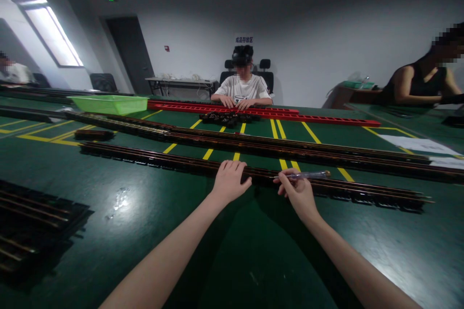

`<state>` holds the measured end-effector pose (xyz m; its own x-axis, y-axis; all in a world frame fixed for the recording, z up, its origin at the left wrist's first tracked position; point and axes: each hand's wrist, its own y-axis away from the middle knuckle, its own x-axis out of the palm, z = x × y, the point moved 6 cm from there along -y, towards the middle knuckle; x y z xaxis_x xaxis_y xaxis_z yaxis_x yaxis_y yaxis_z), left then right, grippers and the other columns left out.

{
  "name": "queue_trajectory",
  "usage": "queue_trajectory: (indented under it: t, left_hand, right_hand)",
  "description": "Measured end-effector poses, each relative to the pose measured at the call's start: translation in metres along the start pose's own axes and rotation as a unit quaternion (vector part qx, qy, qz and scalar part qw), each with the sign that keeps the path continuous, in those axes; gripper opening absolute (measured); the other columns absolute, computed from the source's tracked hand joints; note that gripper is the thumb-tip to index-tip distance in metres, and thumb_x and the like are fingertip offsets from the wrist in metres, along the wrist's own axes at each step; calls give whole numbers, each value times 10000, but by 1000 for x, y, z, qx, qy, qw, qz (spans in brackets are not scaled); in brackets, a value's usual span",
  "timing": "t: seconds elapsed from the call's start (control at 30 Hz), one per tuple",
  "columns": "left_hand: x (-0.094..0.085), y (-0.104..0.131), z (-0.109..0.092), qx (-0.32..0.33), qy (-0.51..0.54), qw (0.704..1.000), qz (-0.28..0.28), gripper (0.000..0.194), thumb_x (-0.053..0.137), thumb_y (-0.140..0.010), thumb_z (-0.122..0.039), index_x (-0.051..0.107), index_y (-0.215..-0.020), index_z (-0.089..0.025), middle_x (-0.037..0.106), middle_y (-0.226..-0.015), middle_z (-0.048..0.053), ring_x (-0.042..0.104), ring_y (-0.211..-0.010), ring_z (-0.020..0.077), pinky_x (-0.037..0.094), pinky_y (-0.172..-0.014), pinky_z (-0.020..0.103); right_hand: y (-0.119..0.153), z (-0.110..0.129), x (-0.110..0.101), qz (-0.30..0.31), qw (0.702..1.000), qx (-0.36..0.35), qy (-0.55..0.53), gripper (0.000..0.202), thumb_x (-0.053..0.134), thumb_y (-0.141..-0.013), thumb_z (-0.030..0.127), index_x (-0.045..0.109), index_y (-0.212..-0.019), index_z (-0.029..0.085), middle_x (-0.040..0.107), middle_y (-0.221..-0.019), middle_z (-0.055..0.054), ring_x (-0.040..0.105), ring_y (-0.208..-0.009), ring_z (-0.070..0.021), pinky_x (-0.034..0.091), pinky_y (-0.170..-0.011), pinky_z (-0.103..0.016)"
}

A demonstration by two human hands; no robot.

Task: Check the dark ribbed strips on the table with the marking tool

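A long dark strip [145, 157] with thin copper-coloured rods runs across the green table in front of me. My left hand [231, 181] lies on its middle part, fingers over the strip and thumb apart. Just to the right, my right hand [295, 187] is closed round a slim tool with a clear handle [313, 174]. The tool lies nearly level, its thin tip pointing left at the strip between my hands. What the tip touches is too small to tell.
Behind lie more long dark strips [203, 140], red slotted rails [326, 119], a green bin [110, 104] and white papers [416, 144]. Dark strips [32, 212] lie at the near left. A person [250, 88] works opposite; another [416, 82] sits at the right.
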<state>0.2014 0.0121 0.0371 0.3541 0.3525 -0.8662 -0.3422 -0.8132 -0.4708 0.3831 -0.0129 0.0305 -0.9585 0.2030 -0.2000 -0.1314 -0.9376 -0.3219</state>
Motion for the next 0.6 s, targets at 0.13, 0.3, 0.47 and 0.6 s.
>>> queue_trajectory:
  t: [0.13,0.3,0.47,0.6]
  left_hand:
    - [1,-1,0,0,-20,1000,-3,406,466,-858,-462,573,-1087,-144,633,-1086,87,554,-1024,235,381,-979,417]
    - [3,-1,1,1,-32,999,-2,369,473,-862,-445,568,-1069,-155,631,-1063,81,553,-1012,233,379,-961,410]
    - [3,0,0,4,-28,999,-14,349,456,-879,-423,571,-1067,-153,630,-1071,78,554,-1011,226,382,-963,414]
    - [3,0,-1,7,-34,999,-20,338,462,-881,-408,574,-1068,-150,630,-1071,81,554,-1009,228,389,-955,418]
  right_hand:
    - [-1,-2,-1,-19,1000,16,-11,425,610,-734,586,566,-791,167,689,-687,-68,568,-443,-126,403,-388,-221]
    - [-1,-5,-1,-35,999,27,-27,431,624,-711,592,560,-782,171,683,-679,-52,557,-426,-118,390,-375,-213]
    - [-2,-6,-1,-34,999,27,-27,403,617,-733,567,558,-795,173,683,-697,-53,555,-434,-116,394,-381,-212]
    - [-1,-5,-1,-34,999,20,-27,404,612,-739,569,548,-795,174,679,-686,-50,549,-429,-112,391,-379,-208]
